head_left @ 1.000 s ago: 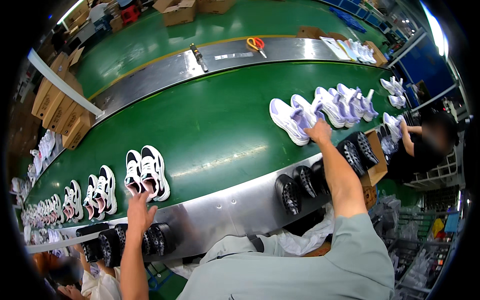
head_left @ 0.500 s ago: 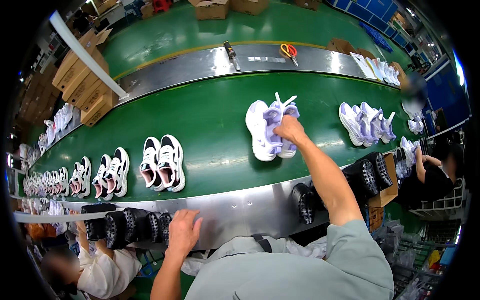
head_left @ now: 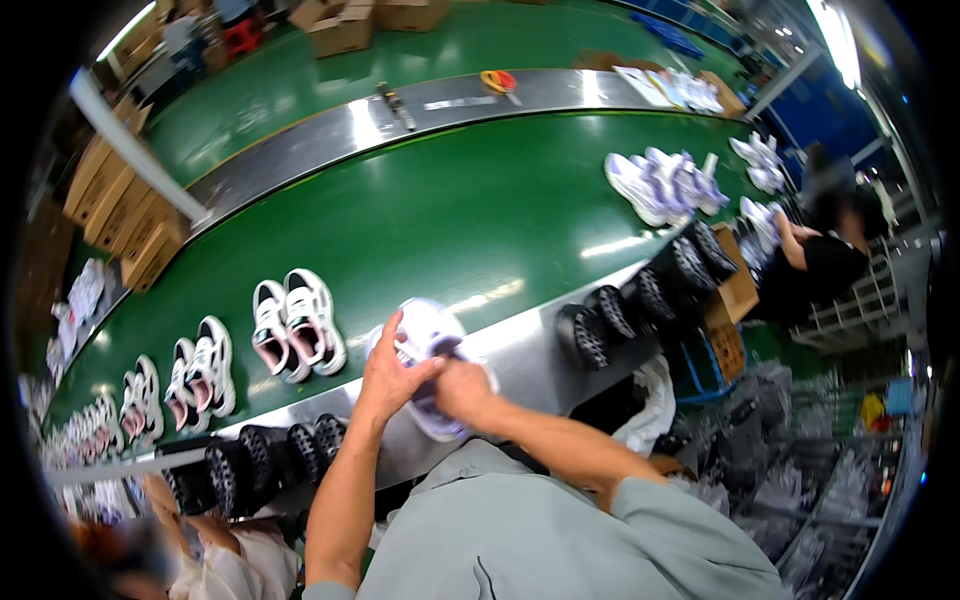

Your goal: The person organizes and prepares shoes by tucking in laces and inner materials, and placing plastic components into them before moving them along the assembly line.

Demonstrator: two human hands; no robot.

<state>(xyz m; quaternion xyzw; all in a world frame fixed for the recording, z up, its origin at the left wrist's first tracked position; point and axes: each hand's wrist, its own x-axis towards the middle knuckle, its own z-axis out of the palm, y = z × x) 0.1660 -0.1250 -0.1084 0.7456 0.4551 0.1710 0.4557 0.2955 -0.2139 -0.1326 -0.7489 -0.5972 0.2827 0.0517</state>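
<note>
Both my hands meet over the belt's near steel edge, holding a pair of white and lilac sneakers [head_left: 428, 330]. My left hand [head_left: 387, 375] cups the pair from the left, thumb up. From the right, my right hand [head_left: 463, 390] grips the same pair. On the green conveyor belt [head_left: 450, 210], just left of my hands, stands a white sneaker pair with pink lining [head_left: 297, 325]. More such pairs [head_left: 200, 368] line up farther left. Another group of white and lilac sneakers [head_left: 665, 185] lies far right on the belt.
Black shoe soles [head_left: 640, 300] hang along the steel rail on the right, others [head_left: 265, 455] on the left. A person in black [head_left: 820, 255] sits at the far right. Cardboard boxes [head_left: 125, 215] stack at the left. Scissors [head_left: 498, 80] lie on the far steel strip.
My right hand has pulled the white and lilac pair from the belt's middle toward me. My left hand rose from the rail and took hold of the pair too.
</note>
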